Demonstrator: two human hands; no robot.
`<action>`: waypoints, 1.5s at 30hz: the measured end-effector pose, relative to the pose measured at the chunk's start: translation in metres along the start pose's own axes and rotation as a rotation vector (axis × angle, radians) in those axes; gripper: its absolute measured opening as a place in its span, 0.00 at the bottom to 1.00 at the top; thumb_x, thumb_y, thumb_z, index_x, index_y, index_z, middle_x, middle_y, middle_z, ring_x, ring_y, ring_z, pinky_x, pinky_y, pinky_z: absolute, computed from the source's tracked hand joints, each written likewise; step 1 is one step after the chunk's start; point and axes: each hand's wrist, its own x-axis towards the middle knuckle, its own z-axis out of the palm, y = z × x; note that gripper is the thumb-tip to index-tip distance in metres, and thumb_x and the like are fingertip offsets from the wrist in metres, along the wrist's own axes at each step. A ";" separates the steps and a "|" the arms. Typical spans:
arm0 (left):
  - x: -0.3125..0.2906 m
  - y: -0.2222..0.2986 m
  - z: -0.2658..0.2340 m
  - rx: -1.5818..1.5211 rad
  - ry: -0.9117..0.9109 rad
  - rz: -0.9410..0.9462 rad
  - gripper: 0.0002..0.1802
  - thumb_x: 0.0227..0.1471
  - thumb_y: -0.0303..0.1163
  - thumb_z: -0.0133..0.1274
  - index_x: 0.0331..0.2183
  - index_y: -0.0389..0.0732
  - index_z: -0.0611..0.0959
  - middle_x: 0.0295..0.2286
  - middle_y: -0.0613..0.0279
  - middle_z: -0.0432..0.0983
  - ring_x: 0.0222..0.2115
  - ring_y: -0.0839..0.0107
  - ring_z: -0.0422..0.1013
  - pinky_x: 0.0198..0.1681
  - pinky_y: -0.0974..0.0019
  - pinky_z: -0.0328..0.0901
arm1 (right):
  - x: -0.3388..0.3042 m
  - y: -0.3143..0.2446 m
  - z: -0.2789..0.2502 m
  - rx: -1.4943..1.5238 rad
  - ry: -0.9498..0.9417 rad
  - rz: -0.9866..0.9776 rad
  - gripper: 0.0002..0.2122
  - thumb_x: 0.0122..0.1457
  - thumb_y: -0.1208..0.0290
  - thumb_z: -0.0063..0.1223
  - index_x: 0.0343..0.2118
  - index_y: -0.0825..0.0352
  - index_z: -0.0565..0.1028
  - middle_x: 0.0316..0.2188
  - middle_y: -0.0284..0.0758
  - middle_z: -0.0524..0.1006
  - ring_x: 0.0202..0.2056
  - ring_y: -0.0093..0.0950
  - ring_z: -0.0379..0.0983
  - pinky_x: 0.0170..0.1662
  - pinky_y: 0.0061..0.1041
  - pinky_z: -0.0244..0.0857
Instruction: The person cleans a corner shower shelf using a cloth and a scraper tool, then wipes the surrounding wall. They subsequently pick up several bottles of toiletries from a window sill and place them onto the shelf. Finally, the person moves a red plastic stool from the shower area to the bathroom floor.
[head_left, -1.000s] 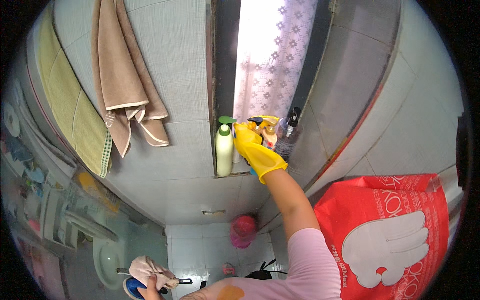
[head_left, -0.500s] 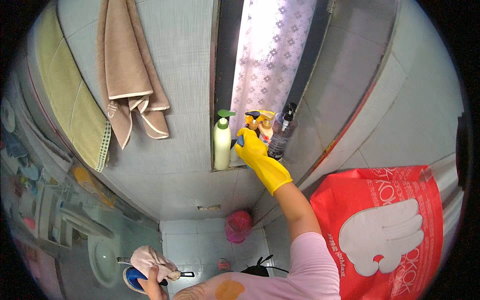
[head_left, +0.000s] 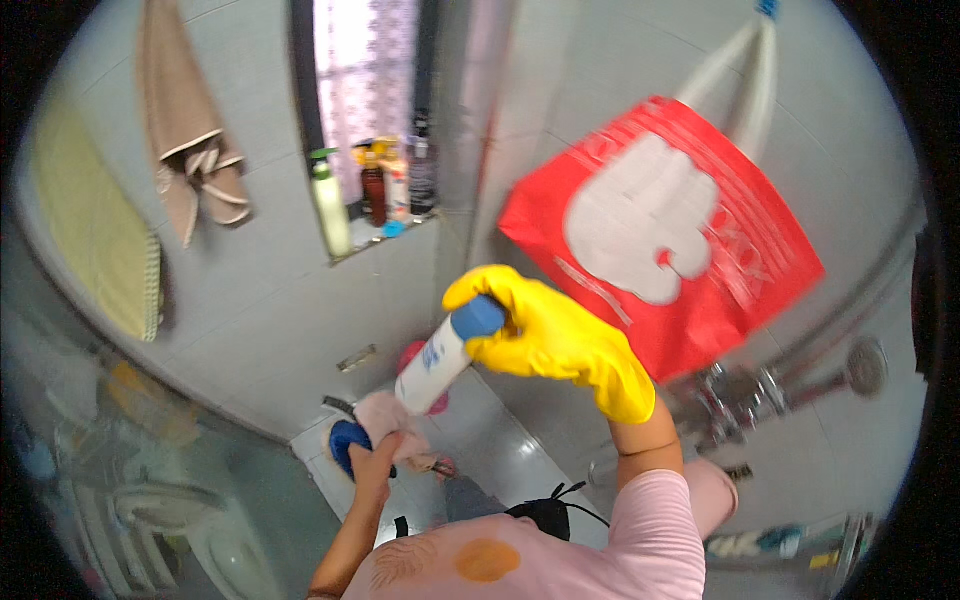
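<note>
One white bottle [head_left: 438, 362], blue cap up-right, diagonal.

Red bag [head_left: 660, 235] close beside right hand [head_left: 550, 335]

Only one view is given, taken from the person's head. The camera is tipped up and forward, so the tiled wall and the window ledge [head_left: 385, 228] are seen far off at the top. The yellow-gloved right hand [head_left: 555, 335] is seen very near, in the middle. The picture is round, and straight lines are bent near its rim.
</note>
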 end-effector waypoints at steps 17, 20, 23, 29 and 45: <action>-0.268 -0.127 0.180 0.126 -0.875 -0.422 0.24 0.42 0.28 0.60 0.42 0.32 0.71 0.37 0.57 0.73 0.35 0.68 0.70 0.36 0.68 0.65 | -0.424 -0.002 0.076 0.552 1.260 0.013 0.35 0.51 0.74 0.59 0.61 0.56 0.52 0.43 0.37 0.73 0.45 0.25 0.70 0.51 0.30 0.62; -0.324 -0.151 0.199 0.151 -0.967 -0.295 0.27 0.44 0.27 0.59 0.46 0.34 0.69 0.41 0.57 0.72 0.40 0.67 0.71 0.40 0.67 0.66 | -0.484 0.012 0.084 0.674 1.184 0.154 0.32 0.52 0.72 0.58 0.59 0.62 0.55 0.41 0.36 0.75 0.43 0.26 0.71 0.49 0.29 0.64; -0.382 -0.168 0.226 0.187 -0.957 -0.299 0.27 0.44 0.24 0.57 0.47 0.33 0.68 0.42 0.57 0.71 0.41 0.66 0.70 0.41 0.66 0.66 | -0.549 0.013 0.079 0.711 1.184 0.186 0.29 0.53 0.74 0.57 0.57 0.65 0.57 0.41 0.37 0.75 0.45 0.28 0.71 0.51 0.31 0.62; -0.436 -0.160 0.278 0.188 -1.163 0.136 0.23 0.43 0.24 0.57 0.44 0.31 0.72 0.40 0.56 0.72 0.40 0.68 0.70 0.44 0.66 0.63 | -0.637 0.008 0.055 -0.142 1.276 0.749 0.28 0.49 0.65 0.60 0.53 0.61 0.63 0.42 0.42 0.74 0.43 0.37 0.71 0.46 0.33 0.64; -0.430 -0.110 0.317 0.343 -1.452 0.778 0.30 0.38 0.26 0.55 0.48 0.35 0.68 0.41 0.57 0.70 0.43 0.66 0.68 0.48 0.63 0.61 | -0.640 0.016 0.064 -0.170 0.971 0.808 0.27 0.46 0.68 0.59 0.50 0.64 0.64 0.39 0.44 0.73 0.41 0.44 0.71 0.43 0.38 0.64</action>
